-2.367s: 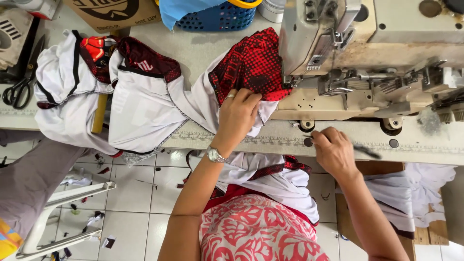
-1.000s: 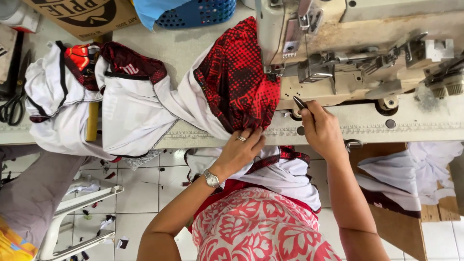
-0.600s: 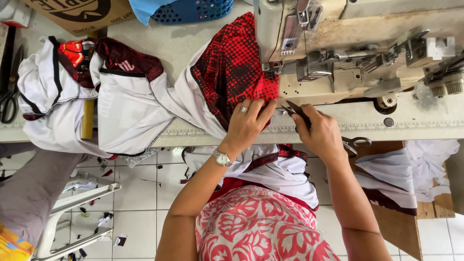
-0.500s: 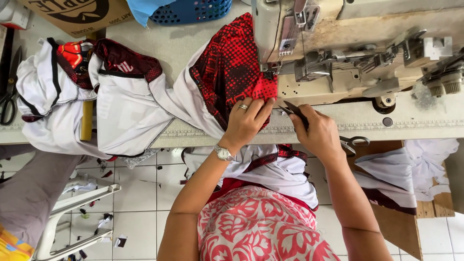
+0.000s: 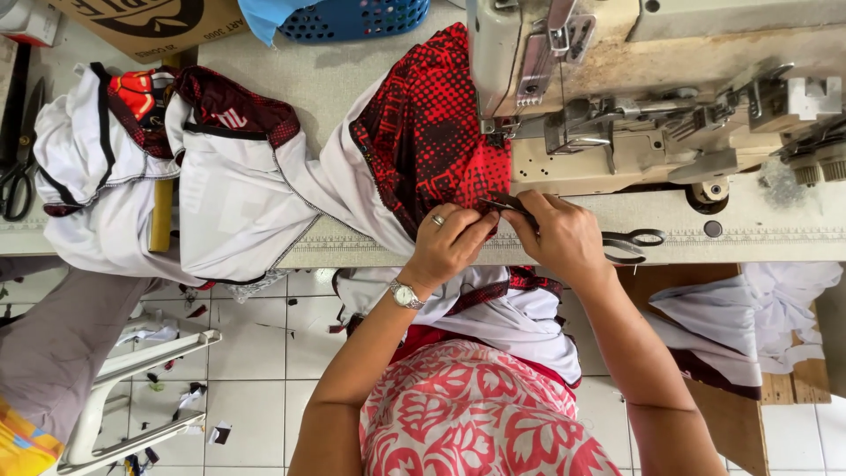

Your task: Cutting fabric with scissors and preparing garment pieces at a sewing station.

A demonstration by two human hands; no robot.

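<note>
Head view shows a red-and-black patterned garment panel (image 5: 432, 141) lying on the bench (image 5: 326, 88), its long axis running away from the person toward the sewing machine (image 5: 617, 97), with its near edge at the bench front. Both hands meet at that near edge, just below the machine head. Left hand (image 5: 445, 242), with 1 ring and a wristwatch (image 5: 404, 294), has its fingers (image 5: 467, 231) closed narrow, pinching the fabric edge. Right hand (image 5: 564, 238) is closed around small dark snips (image 5: 507, 203), whose blades point left toward the pinched spot and appear to touch the fabric; whether the blades are apart or together cannot be told. The panel lies directly ahead of and between the 2 hands, the left being the one actually gripping cloth. White fabric (image 5: 238, 203) joined to the panel spreads leftward across the bench and hangs over its front edge into the person's lap. Black-handled scissors (image 5: 634, 240) lie on the bench just right of the right hand. Further out: another pair of scissors (image 5: 16, 181) at the far left, a blue basket (image 5: 361, 18) and a cardboard box (image 5: 150, 22) at the back, and a tiled floor (image 5: 264, 353) littered with scraps.
</note>
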